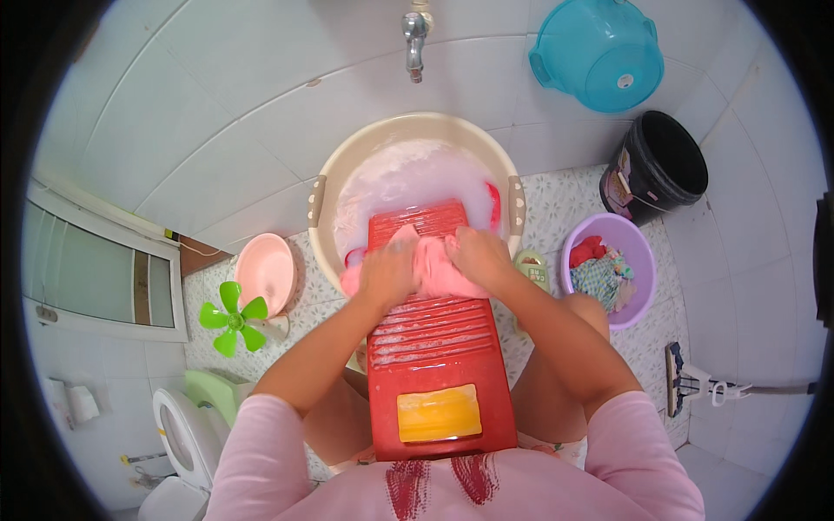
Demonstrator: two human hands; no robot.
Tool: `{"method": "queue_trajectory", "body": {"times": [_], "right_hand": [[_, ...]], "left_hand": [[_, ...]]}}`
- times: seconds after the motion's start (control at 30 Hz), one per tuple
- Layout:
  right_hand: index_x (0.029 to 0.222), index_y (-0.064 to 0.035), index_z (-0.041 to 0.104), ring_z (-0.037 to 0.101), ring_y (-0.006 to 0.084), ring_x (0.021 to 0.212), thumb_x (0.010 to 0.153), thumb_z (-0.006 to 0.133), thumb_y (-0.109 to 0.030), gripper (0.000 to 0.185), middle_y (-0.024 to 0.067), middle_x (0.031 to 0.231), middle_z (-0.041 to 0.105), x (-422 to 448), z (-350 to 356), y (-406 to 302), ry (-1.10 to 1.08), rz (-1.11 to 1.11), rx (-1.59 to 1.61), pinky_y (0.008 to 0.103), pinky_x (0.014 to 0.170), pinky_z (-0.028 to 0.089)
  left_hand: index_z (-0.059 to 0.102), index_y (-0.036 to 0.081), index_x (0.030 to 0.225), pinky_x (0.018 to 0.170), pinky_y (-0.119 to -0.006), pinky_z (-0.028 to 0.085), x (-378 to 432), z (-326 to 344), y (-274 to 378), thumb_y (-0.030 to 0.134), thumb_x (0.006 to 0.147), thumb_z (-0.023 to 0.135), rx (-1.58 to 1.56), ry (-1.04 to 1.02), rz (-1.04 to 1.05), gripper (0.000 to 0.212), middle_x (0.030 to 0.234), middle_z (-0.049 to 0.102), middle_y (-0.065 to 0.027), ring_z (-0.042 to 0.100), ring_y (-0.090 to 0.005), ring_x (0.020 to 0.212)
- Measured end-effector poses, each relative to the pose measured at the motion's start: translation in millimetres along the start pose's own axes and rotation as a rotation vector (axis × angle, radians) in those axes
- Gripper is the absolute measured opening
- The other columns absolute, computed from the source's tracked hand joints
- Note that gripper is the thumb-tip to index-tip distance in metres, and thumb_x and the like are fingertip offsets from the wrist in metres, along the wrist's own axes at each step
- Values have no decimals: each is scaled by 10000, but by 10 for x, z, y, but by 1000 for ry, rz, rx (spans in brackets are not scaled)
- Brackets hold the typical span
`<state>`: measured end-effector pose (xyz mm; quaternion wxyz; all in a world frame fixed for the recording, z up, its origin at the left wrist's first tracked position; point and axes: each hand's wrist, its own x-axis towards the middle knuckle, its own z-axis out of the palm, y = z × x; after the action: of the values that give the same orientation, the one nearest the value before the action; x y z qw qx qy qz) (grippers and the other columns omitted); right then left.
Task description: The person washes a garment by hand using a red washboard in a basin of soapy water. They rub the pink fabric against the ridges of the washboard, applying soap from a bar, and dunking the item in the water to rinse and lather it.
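A red plastic washboard (432, 338) leans from my lap into a round beige basin (341, 146) of soapy water (423, 169). Pink wet cloth (442, 267) lies bunched across its ridges. My left hand (391, 270) grips the cloth's left part, and my right hand (479, 257) grips its right part; both are slightly blurred. A yellow soap bar (439, 413) rests in the recess at the washboard's near end. Bright pink cloth (493, 205) shows at the basin's right inner side, partly under the water.
A purple basin (642, 280) with clothes and a black bucket (671, 156) stand right. A pink basin (266, 273) and a green-bladed fan (233, 319) are left. A metal tap (414, 49) projects above the beige basin; a blue tub (599, 58) hangs on the wall.
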<state>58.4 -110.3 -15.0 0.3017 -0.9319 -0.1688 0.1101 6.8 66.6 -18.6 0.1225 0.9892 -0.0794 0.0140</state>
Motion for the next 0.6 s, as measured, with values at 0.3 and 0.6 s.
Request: {"method": "queue_trajectory", "body": {"times": [0.3,0.6], "right_hand": [[884,-32,621,634,413,765,873,550,-363,339,233,792,651,205,61,157,164,66,67,506,702,493],[887,-12,631,634,428,843,859,566,-374,369,260,867,652,39,-86,96,-68,-124,102,512,756,493]], "left_hand": [[562,41,933,705,-517,470,372,99,-7,278,890,470,-12,-19,-56,257,819,633,-199,633,-374,787],[608,18,828,653,-485,492,-68,-162,180,298,898,477,74,-59,-76,316,789,655,-218,651,-369,703]]}}
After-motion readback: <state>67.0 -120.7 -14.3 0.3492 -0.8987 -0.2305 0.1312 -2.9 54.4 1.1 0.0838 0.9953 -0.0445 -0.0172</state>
